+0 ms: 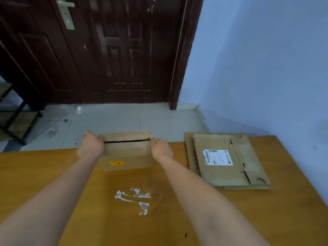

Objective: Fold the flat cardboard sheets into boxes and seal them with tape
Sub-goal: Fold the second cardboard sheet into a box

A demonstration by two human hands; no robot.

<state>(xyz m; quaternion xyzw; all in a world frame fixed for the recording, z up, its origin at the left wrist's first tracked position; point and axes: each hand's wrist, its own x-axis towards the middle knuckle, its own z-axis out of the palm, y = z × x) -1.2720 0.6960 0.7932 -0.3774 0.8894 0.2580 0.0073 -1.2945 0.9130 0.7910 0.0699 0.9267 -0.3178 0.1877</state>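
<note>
Far edge of our wooden table (53, 174), both arms stretched out. Our left hand (91, 145) is closed over the left end of the cardboard box (126, 155), fingers curled round its far corner. The box stands at the table's far edge, top flaps folded down with a dark slit between them, a yellow sticker (116, 163) on the near face. Our right hand (160, 148) grips the right end likewise. Further right, well apart, a stack of flat cardboard sheets (225, 160), white shipping label (217, 157) on top.
</note>
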